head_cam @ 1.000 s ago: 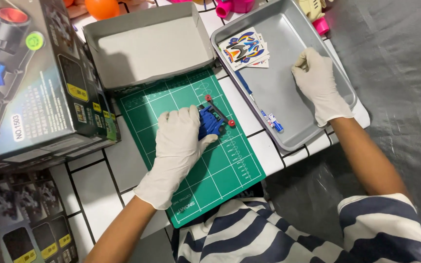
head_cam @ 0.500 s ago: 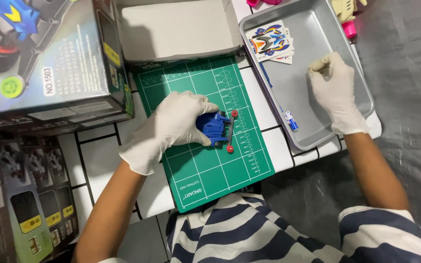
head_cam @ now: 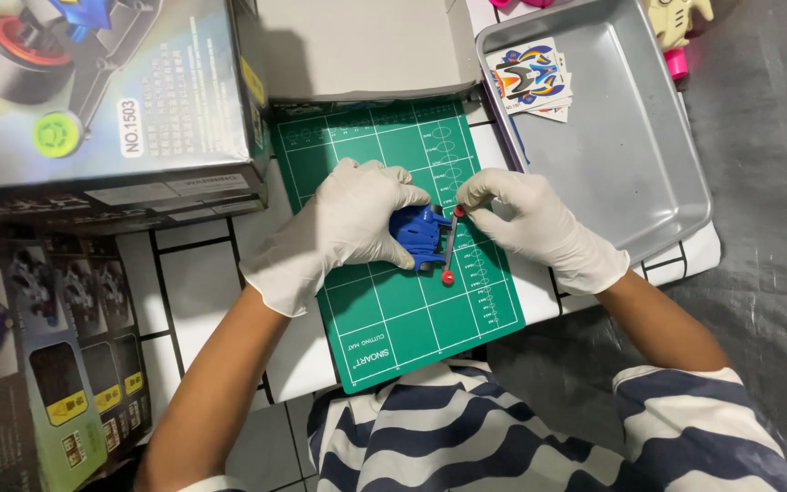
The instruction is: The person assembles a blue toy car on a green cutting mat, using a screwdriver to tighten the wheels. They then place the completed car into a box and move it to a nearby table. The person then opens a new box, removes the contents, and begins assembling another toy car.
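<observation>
Two hands: both in white gloves, meeting over the green cutting mat (head_cam: 393,301).
Left hand (head_cam: 343,228): curled over a small blue toy car body (head_cam: 416,235), gripping it from the left and pressing it to the mat.
Right hand (head_cam: 530,223): fingertips (head_cam: 466,196) pinched shut on the upper red end of a thin axle (head_cam: 449,246) at the car body's right side.
Axle: runs down the mat, with a second red cap at its lower end.
Car body: on the middle of the mat, between the two hands.
Metal tray (head_cam: 630,155): to the right of the mat, holding a sticker sheet (head_cam: 528,77) in its upper left corner.
Toy box (head_cam: 93,100): large, at upper left, just beside the mat.
Grey lid (head_cam: 366,46): above the mat.
</observation>
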